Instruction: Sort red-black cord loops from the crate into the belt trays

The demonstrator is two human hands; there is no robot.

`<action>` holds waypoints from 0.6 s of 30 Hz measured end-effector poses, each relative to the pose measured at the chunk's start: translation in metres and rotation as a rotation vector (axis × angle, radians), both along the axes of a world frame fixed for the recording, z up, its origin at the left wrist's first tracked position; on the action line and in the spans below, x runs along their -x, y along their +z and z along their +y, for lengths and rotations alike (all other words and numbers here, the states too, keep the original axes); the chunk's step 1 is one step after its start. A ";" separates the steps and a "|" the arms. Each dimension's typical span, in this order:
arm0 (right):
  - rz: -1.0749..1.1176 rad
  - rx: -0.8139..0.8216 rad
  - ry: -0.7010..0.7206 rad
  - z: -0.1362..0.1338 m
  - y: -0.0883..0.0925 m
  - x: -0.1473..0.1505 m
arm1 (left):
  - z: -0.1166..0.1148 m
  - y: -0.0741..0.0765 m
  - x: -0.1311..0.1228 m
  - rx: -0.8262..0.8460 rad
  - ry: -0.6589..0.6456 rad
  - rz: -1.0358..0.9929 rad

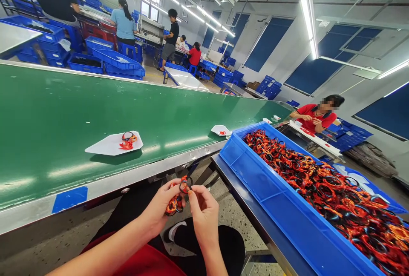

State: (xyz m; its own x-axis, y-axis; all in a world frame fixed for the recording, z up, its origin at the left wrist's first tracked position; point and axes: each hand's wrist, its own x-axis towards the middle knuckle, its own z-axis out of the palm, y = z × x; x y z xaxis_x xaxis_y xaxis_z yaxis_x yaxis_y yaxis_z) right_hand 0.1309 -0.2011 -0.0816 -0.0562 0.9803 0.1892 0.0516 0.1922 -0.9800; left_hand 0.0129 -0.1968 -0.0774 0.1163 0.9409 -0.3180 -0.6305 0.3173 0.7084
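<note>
Over my lap, my left hand (161,208) and my right hand (203,213) both pinch a small orange-and-black strap piece with black rings (178,195). The fingers of both hands are closed around it. To the right stands a big blue bin (271,186) heaped with several of the same orange-and-black pieces (335,186). On the green conveyor belt (64,114) ahead lies a white tray (110,145) carrying one such piece (128,139).
A smaller white tray (221,130) sits farther down the belt. A person in a red shirt (316,116) works at the belt's far right end. Other people stand at benches among stacked blue crates (118,61) at the back left.
</note>
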 end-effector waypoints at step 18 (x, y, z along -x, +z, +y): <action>-0.077 -0.061 -0.124 0.076 0.026 -0.001 | 0.003 0.000 0.005 0.347 -0.009 -0.296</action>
